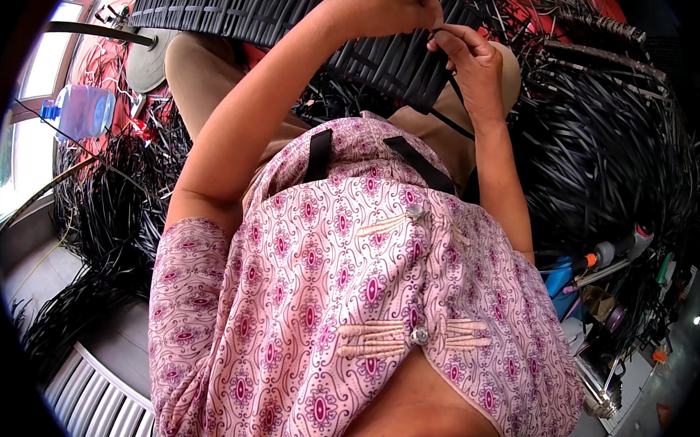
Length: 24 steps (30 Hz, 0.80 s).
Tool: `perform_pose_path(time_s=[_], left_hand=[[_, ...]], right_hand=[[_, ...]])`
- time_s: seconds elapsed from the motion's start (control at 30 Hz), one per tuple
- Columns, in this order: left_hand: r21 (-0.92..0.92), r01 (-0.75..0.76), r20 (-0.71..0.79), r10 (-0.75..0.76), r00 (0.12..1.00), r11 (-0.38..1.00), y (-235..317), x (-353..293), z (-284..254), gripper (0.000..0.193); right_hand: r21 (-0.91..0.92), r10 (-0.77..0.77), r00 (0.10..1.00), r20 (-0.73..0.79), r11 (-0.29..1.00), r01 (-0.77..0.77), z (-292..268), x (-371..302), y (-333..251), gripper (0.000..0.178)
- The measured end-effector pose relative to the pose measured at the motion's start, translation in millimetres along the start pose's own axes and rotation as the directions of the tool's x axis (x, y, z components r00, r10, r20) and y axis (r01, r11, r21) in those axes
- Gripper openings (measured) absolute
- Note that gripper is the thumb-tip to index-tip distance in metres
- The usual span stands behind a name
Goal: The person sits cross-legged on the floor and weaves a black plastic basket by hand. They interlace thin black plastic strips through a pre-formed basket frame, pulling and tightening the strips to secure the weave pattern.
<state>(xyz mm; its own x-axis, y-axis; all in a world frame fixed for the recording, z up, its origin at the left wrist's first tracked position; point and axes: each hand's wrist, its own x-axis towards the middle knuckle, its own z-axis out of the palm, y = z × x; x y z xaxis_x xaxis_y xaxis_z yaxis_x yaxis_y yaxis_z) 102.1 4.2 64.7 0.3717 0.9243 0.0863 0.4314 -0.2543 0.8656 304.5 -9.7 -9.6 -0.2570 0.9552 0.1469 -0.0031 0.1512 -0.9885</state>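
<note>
In the head view, a heap of black strips [607, 145] fills the background right of the fingers [458, 47]. The left hand [396, 9] is stretched across, curled; the right hand [477, 65] is raised beside it. Both pinch, fingertips together; I cannot tell on what. The black woven panel [246, 11] lies under them, its long axis pointing leftward.
</note>
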Motion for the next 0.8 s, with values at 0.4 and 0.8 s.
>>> perform_pose_path(time_s=[0.4, 0.8], left_hand=[[0.549, 0.152, -0.330, 0.046, 0.943, 0.822, -37, 1, 68, 0.027], [-0.347, 0.279, -0.217, -0.367, 0.905, 0.895, -62, 3, 60, 0.020]], right_hand=[[0.282, 0.009, 0.965, -0.263, 0.957, 0.068, 6, 3, 10, 0.018], [-0.053, 0.073, 0.944, -0.321, 0.994, -0.095, 17, 10, -2, 0.025]])
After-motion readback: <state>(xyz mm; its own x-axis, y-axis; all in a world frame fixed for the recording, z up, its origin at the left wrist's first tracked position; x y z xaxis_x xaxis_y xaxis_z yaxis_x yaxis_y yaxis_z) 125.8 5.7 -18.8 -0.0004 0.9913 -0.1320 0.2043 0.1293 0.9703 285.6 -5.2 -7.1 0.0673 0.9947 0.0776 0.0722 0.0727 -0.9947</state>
